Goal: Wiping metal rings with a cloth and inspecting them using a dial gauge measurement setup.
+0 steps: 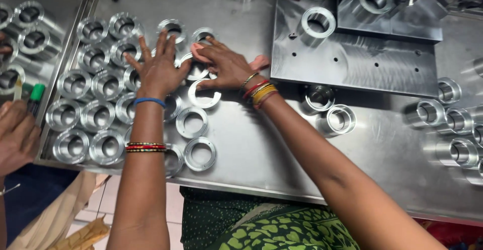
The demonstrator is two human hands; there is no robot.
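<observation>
Both my hands flat on a crowd of machined steel rings, ready to slide or scatter them.

The steel worktable under my palms is slick, and the thick steel plate beyond my right fingertips has a hard edge that a pushed ring could knock against. The cluster of flanged rings sits left of and under my left hand, packed touching; my fingers are spread and released, gripping nothing, so a sideways shove could, I judge, tip one onto its neighbour and mar a face. My right hand lies open too, fingertips on a flat ring just beside my left thumb; it might skate off. Another person's hand near the green marker, well left of my wrist, could get bumped.
</observation>
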